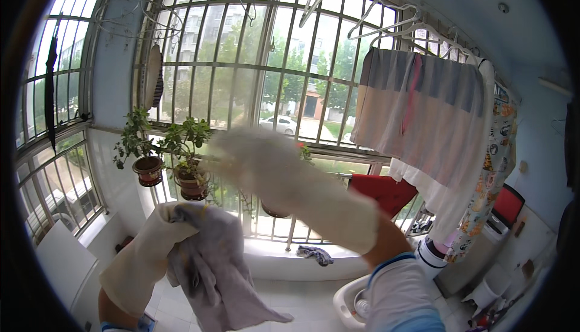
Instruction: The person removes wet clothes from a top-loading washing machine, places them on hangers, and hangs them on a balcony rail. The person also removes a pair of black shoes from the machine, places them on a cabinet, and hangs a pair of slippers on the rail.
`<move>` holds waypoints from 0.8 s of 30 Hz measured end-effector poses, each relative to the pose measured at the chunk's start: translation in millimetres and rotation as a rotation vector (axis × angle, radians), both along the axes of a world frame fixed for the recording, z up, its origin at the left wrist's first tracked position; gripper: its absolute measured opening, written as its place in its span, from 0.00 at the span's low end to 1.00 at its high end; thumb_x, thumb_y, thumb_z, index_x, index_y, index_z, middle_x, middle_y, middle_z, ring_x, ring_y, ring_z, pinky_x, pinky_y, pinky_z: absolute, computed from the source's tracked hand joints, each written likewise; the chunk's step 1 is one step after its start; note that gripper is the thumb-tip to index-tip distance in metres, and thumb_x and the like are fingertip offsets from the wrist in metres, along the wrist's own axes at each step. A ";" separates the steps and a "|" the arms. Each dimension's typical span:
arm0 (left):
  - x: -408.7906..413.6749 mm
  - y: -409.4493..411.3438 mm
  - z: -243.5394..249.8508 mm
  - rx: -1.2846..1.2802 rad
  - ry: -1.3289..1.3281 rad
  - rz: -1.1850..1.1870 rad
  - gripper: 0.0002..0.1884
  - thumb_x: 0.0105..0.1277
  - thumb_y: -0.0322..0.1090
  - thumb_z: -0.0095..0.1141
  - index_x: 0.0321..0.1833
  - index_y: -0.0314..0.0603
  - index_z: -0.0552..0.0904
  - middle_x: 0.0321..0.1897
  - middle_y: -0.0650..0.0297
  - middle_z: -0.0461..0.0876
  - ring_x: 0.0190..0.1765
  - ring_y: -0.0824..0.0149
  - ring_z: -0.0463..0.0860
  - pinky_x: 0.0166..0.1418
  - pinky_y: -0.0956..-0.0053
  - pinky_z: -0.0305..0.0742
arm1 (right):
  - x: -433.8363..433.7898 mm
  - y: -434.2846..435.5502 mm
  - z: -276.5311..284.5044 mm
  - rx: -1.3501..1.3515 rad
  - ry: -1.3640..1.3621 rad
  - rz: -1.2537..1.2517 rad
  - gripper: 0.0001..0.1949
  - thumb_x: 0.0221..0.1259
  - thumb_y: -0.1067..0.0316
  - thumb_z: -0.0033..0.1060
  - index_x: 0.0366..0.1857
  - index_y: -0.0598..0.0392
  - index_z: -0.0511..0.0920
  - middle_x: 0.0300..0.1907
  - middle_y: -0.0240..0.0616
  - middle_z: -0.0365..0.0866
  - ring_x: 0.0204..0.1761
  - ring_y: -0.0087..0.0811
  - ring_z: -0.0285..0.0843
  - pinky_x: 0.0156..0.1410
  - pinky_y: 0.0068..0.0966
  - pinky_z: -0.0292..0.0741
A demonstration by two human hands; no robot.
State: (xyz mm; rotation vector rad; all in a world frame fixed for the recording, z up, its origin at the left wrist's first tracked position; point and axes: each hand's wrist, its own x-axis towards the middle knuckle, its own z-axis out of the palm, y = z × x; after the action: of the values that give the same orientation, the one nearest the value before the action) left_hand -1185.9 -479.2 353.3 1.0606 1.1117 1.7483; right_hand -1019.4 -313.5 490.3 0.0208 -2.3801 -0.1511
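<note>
My left hand, in a pale rubber glove, grips a grey cloth by its top. The cloth hangs in folds, with dark and yellowish stains, and its lower corner swings out to the right. My right hand, gloved the same way, is raised before the barred window and blurred by motion. Its fingers point left, close in the picture to a potted jade plant; whether they touch anything or hold something cannot be made out.
Another potted plant hangs to the left. Overhead at right are clothes hangers and a hung striped cloth. Below lie a crumpled patterned cloth on the sill and a white basin. A red cloth hangs by the window.
</note>
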 end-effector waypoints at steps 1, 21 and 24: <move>0.8 -19.7 -0.8 0.016 -0.046 0.046 0.18 0.64 0.18 0.55 0.56 0.28 0.87 0.44 0.57 0.91 0.45 0.66 0.91 0.52 0.71 0.87 | 13.2 4.6 31.2 0.001 0.243 -0.019 0.10 0.72 0.61 0.65 0.50 0.51 0.88 0.47 0.38 0.90 0.51 0.44 0.89 0.59 0.41 0.84; -8.2 -1.0 -169.6 0.070 -0.593 0.334 0.19 0.70 0.22 0.58 0.63 0.37 0.79 0.47 0.53 0.88 0.44 0.55 0.92 0.48 0.55 0.94 | 143.2 272.5 268.1 0.448 0.351 -1.329 0.13 0.77 0.60 0.55 0.53 0.52 0.86 0.54 0.42 0.89 0.58 0.47 0.87 0.66 0.38 0.80; -12.6 -2.5 -177.6 0.042 -0.565 0.440 0.19 0.71 0.24 0.60 0.64 0.39 0.79 0.48 0.56 0.88 0.43 0.59 0.91 0.45 0.61 0.92 | 139.9 291.2 258.5 0.534 0.350 -1.295 0.14 0.77 0.60 0.53 0.54 0.52 0.86 0.55 0.42 0.89 0.59 0.47 0.86 0.66 0.38 0.80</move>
State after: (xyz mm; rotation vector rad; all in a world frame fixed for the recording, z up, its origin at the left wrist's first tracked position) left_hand -1198.5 -481.7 175.6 0.3000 0.9844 2.2329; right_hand -879.5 -22.3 748.9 -1.1769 -1.5951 -1.2485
